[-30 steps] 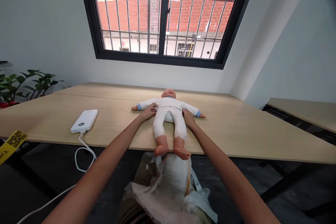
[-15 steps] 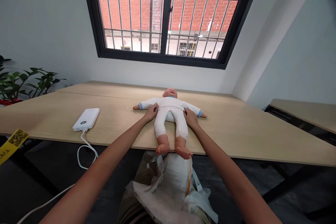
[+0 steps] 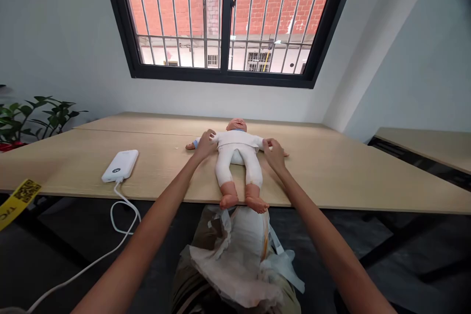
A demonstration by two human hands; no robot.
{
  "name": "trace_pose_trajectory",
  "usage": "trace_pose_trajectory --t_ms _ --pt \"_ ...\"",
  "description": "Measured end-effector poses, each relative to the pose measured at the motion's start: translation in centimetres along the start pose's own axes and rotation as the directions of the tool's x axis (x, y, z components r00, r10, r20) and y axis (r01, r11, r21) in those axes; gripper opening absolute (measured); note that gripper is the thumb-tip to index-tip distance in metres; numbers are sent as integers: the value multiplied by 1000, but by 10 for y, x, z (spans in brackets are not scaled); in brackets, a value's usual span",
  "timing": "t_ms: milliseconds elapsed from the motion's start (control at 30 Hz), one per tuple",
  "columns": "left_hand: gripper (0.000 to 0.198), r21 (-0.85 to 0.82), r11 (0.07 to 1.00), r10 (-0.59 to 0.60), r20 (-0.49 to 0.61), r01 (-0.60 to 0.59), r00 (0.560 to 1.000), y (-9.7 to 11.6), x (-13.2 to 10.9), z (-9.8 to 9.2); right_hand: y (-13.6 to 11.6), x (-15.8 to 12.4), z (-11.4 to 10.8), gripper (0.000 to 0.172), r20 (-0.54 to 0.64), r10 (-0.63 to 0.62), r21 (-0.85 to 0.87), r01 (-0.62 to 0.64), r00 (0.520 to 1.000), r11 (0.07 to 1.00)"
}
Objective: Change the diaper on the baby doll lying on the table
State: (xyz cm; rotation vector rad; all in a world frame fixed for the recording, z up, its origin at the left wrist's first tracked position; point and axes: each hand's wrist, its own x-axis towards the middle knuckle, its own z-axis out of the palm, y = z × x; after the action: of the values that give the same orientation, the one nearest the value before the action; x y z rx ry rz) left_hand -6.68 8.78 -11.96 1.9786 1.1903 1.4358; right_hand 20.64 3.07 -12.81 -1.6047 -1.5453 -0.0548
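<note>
The doll (image 3: pixel 238 162) lay on its back at the desk's (image 3: pixel 349 176) near edge, feet toward the person, head away, with the left hand (image 3: pixel 204 144) and right hand (image 3: pixel 275 153) resting spread-fingered on its outstretched sleeves.

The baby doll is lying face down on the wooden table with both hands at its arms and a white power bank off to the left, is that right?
Not quite. The head view shows the baby doll lying face up, not face down. The rest holds: it lies on the wooden table, the left hand and right hand are at its arms, and the white power bank sits to the left.
</note>
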Motion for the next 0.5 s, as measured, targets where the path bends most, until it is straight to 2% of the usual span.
trace_pose_trajectory --t_ms 67,100,133,167,200,233,267,300,333,367,400,433,467,500 --pt "24 3 1000 17 -91 -16 996 25 -26 -14 -15 -32 -26 36 -124 -67 121 83 990 989" --pt "20 0 998 59 -150 -60 987 38 -46 -21 -22 -52 -40 37 -166 -98 176 128 981 976" --pt "17 -6 996 91 -182 -94 979 51 -71 -27 -28 -75 -55 37 -156 -117 212 149 981 966" --pt "13 -16 995 98 -203 -103 974 63 -100 -32 -32 -97 -69 40 -92 -136 237 154 986 959" --pt "10 -31 995 83 -209 -92 974 73 -129 -37 -35 -118 -83 43 32 -166 258 152 986 954" --pt "13 -62 996 63 -130 -71 990 81 -159 -40 -34 -137 -95 48 216 -206 274 144 954 951" --pt "18 -109 993 53 51 -47 997 87 -187 -43 -32 -153 -105 52 438 -224 289 99 871 952" --pt "17 -169 986 63 297 -13 953 90 -211 -44 -26 -166 -113 54 654 -201 288 6 729 958" --pt "11 -215 976 91 510 24 855 92 -231 -44 -18 -177 -118 56 822 -173 265 -96 543 959" --pt "13 -209 977 111 655 38 747 92 -247 -43 -9 -186 -120 59 925 -144 222 -191 352 956" --pt "20 -199 979 127 745 36 655 91 -260 -40 2 -195 -119 64 975 -115 164 -272 188 948" --pt "29 -178 984 129 797 26 590 90 -268 -37 12 -203 -116 71 995 -75 94 -337 68 937" --pt "33 -148 989 121 821 3 558 88 -274 -33 22 -210 -111 78 999 -34 16 -378 -41 926" --pt "33 -117 993 111 828 -24 549 86 -278 -28 31 -218 -105 83 993 -1 -45 -399 -114 916"
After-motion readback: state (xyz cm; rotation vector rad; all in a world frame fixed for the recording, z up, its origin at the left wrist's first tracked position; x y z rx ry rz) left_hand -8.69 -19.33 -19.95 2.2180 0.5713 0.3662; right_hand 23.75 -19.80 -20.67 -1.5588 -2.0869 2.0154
